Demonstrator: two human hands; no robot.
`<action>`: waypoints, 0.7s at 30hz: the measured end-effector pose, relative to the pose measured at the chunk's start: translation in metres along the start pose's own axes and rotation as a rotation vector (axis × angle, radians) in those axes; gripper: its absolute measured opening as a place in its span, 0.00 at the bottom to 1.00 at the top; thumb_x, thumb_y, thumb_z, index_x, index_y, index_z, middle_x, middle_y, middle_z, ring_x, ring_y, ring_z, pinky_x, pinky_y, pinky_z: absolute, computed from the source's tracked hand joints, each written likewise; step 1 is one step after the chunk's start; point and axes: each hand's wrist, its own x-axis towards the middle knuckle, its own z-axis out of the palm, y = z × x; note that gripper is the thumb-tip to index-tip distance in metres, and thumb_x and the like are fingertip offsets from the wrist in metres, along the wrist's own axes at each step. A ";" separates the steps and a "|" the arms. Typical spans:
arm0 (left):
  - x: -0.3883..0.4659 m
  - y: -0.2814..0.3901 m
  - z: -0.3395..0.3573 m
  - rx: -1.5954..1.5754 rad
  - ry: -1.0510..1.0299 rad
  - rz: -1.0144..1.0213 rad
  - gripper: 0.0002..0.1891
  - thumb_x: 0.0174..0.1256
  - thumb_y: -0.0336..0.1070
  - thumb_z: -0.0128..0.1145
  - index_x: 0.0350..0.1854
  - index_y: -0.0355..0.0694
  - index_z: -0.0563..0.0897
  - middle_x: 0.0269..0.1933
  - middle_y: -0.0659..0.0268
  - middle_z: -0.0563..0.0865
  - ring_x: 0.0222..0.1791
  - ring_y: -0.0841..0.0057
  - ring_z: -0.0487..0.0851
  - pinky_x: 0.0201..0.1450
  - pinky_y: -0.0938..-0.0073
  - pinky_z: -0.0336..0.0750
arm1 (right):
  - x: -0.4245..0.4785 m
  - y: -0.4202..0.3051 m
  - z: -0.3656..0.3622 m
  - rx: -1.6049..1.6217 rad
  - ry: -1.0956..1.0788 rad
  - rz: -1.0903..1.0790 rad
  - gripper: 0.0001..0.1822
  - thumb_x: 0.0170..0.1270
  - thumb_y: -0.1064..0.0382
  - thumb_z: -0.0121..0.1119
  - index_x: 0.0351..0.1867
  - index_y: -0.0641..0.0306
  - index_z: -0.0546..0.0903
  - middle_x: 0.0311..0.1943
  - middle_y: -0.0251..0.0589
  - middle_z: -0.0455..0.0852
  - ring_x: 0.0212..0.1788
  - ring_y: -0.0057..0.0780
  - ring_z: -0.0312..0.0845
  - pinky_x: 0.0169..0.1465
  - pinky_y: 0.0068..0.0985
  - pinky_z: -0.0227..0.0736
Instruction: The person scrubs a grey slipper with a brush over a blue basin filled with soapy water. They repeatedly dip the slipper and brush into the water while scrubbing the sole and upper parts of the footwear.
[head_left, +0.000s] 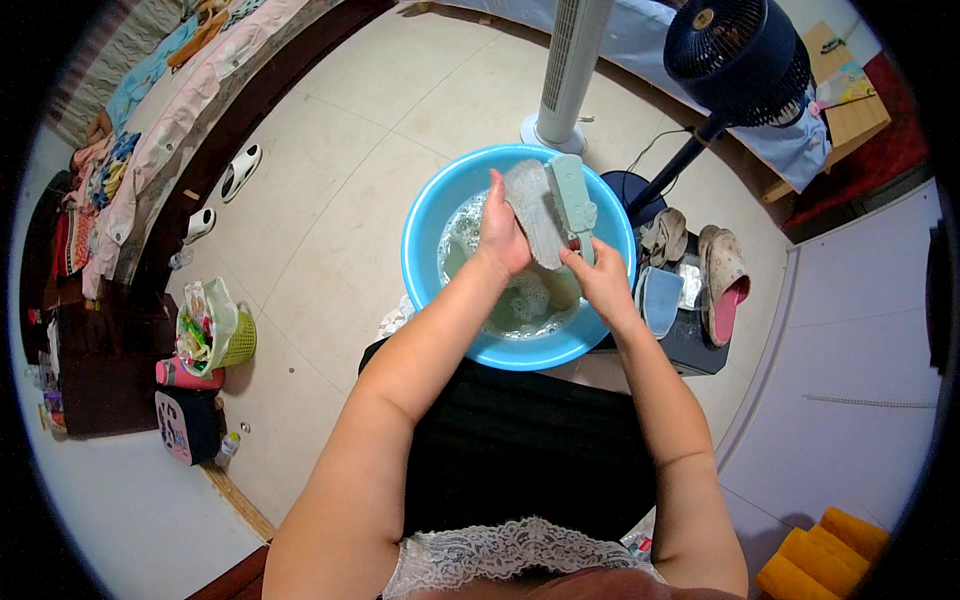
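Observation:
Over a blue plastic basin (421, 193) of sudsy water, my left hand (504, 234) holds a grey insole-shaped pad (534, 206) along its left side, thumb raised and most fingers hidden behind it. Gripped in my right hand (602, 279) is the handle of a pale green scrubbing brush (571, 191), which stands beside the pad's right edge. Its bristles are out of sight. My right thumb reaches the pad's lower end. Below both hands, a tan object (559, 289) shows in the cloudy water among foam (527, 302).
Behind the basin stand a white tower fan (574, 67) and a dark round fan (731, 64). A low dark stand (697, 358) at right bears blue pads (663, 301) and a floral slipper (724, 274). A green wastebasket (241, 337) and white slippers (241, 172) are on the left.

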 end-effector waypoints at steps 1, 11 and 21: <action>0.000 0.003 0.002 -0.001 0.048 0.051 0.39 0.68 0.70 0.28 0.64 0.40 0.67 0.61 0.57 0.75 0.63 0.59 0.71 0.68 0.53 0.60 | -0.002 0.001 0.001 0.008 -0.010 -0.019 0.17 0.57 0.56 0.63 0.39 0.70 0.82 0.32 0.48 0.86 0.35 0.33 0.82 0.42 0.29 0.73; -0.002 0.016 0.010 0.016 0.000 0.123 0.45 0.64 0.74 0.16 0.70 0.42 0.59 0.67 0.52 0.69 0.61 0.58 0.72 0.67 0.55 0.64 | -0.021 -0.028 0.001 -0.099 0.027 -0.115 0.25 0.62 0.54 0.60 0.54 0.68 0.69 0.33 0.52 0.86 0.35 0.40 0.83 0.41 0.31 0.73; 0.005 0.014 -0.009 -0.058 -0.082 -0.001 0.40 0.68 0.70 0.19 0.68 0.42 0.63 0.57 0.49 0.76 0.51 0.59 0.77 0.49 0.56 0.76 | -0.023 -0.034 0.009 -0.261 0.050 -0.311 0.29 0.68 0.60 0.50 0.69 0.60 0.60 0.43 0.57 0.84 0.44 0.54 0.80 0.48 0.40 0.72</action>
